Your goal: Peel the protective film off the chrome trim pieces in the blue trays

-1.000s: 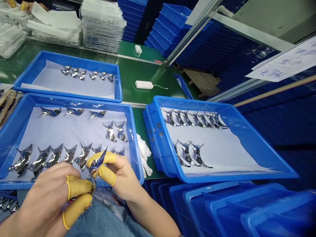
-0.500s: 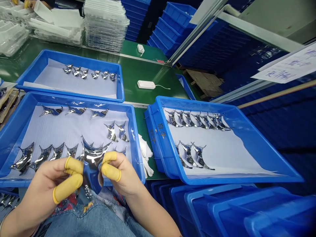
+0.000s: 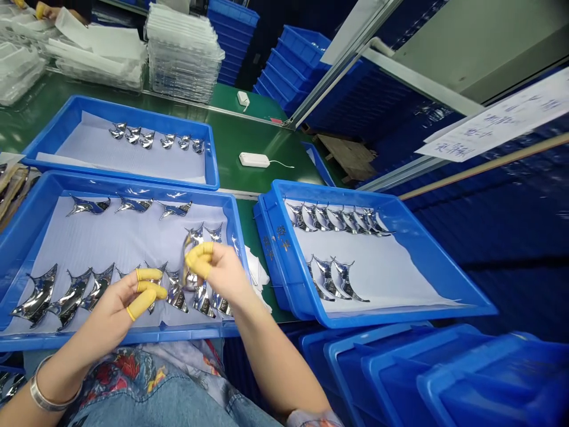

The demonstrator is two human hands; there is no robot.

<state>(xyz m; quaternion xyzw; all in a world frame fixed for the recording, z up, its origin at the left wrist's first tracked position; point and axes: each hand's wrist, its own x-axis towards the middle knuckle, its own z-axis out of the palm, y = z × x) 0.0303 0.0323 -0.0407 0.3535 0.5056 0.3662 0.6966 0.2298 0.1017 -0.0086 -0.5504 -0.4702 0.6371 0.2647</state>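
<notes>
My right hand (image 3: 221, 271), with yellow finger cots on, pinches a shiny chrome part (image 3: 189, 281) above the near blue tray (image 3: 237, 237). This part is a curved piece; the fingers hide some of it and it is slightly blurred. My left hand (image 3: 116, 305), also in yellow finger cots, hovers over the tray's front row with thumb and fingers apart, holding nothing. Pointed chrome parts (image 3: 38, 295) lie on white paper in that tray, several along the front, 3 along the back (image 3: 134, 204). Another chrome part (image 3: 214, 233) lies just beyond my right hand.
Behind stands another blue tray (image 3: 212, 148) with small chrome pieces (image 3: 146, 140). At right, stacked blue trays (image 3: 271, 249) hold chrome parts in two rows. White gloves (image 3: 255, 267) lie between. Clear plastic trays (image 3: 182, 59) are piled at the back; another person's hand (image 3: 42, 10) shows top left.
The chrome part, held up by both hands before, has moved forward over the tray in my right hand alone. My left hand has let go and its fingers have parted.
</notes>
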